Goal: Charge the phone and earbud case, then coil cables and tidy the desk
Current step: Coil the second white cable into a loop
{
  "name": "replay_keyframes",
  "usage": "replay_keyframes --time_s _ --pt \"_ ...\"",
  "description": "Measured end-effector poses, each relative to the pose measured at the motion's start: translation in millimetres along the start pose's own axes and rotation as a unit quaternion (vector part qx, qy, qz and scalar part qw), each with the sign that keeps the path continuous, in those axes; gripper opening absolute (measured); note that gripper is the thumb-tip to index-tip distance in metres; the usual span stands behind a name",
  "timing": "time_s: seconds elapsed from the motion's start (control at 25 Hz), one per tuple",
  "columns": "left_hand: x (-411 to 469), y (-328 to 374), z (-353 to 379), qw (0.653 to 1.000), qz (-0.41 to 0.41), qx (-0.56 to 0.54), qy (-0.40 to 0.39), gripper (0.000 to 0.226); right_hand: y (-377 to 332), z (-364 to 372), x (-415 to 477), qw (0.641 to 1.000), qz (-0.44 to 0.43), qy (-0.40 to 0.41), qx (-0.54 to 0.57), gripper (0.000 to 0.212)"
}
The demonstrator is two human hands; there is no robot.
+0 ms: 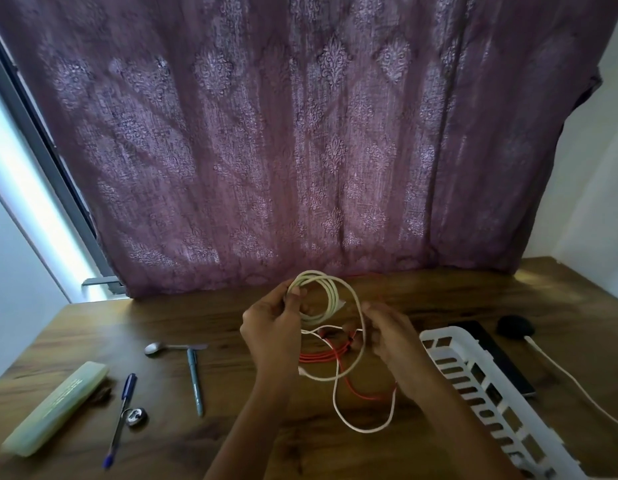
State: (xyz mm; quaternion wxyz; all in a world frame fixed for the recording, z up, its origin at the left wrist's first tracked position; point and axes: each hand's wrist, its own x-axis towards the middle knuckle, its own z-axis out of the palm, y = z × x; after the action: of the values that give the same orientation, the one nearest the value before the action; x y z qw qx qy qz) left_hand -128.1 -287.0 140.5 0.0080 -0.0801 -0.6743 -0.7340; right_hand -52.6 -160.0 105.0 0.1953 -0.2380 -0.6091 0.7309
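The left hand (269, 323) is gripping the looped white cable (333, 293); at its 3 o'clock, the right hand (390, 336) is pinching a loose bit.

wooden desk (183, 323) | spoon (154, 348) | 2 pens (195, 382) (120, 419) | case (58, 407) | basket (439, 334) | phone (498, 358)

White cable (330, 289): partly coiled, lifted above desk (196, 317), loose tail looping down. Red cable (318, 356): tangled beneath on desk. Dark phone (498, 355) flat at right; black earbud case (515, 326) just beyond.
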Motion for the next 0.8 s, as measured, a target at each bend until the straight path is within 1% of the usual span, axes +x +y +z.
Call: replay_keyframes --time_s 0.08,0.12,0.2,0.32,0.4,0.44,0.52,0.56,0.6,0.68,0.8 --pt "-4.2 -1.3 2.4 1.0 0.002 -0.002 0.008 0.022 -4.9 10.0 -3.4 0.998 -0.016 -0.033 0.047 0.03" --pt "-6.0 -2.4 3.1 1.0 -0.002 -0.002 0.011 0.019 -8.5 14.7 -5.5 0.997 -0.024 -0.046 0.065 0.03" --pt "-8.5 -4.8 1.9 1.0 -0.016 -0.003 -0.002 0.015 -12.8 20.5 -6.1 0.995 -0.035 -0.054 0.073 0.023" --pt "-0.4 -6.2 -5.7 0.996 -0.043 0.042 -0.071 0.011 -15.6 17.6 -2.1 0.996 -0.053 -0.054 0.037 0.014" --pt "10.5 -3.2 -12.8 0.986 -0.034 0.07 -0.147 0.023 -20.2 12.1 -3.4 0.994 -0.064 -0.087 -0.006 0.016" --pt "15.1 -0.2 -15.8 0.977 -0.016 0.088 -0.194 0.028 -23.8 10.4 -5.6 0.991 -0.066 -0.111 -0.032 0.018" --pt "20.1 7.5 -19.3 0.946 0.029 0.142 -0.29 0.026 -28.0 8.4 -6.1 0.983 -0.078 -0.148 -0.079 0.022" --pt "19.5 10.5 -20.1 0.93 0.043 0.158 -0.33 0.026 -28.6 7.0 -4.5 0.98 -0.088 -0.15 -0.095 0.022" --pt "19.2 10.6 -20.7 0.918 0.056 0.169 -0.353 0.033 -31.3 7.0 -4.7 0.979 -0.099 -0.146 -0.106 0.021" --pt "18.6 9.1 -20.7 0.912 0.073 0.18 -0.36 0.041 -32.6 5.3 -1.1 0.975 -0.132 -0.128 -0.126 0.018" --pt "14.4 6.9 -17.9 0.922 0.072 0.136 -0.356 0.047 -31.5 2.4 0.4 0.979 -0.15 -0.096 -0.101 0.01"
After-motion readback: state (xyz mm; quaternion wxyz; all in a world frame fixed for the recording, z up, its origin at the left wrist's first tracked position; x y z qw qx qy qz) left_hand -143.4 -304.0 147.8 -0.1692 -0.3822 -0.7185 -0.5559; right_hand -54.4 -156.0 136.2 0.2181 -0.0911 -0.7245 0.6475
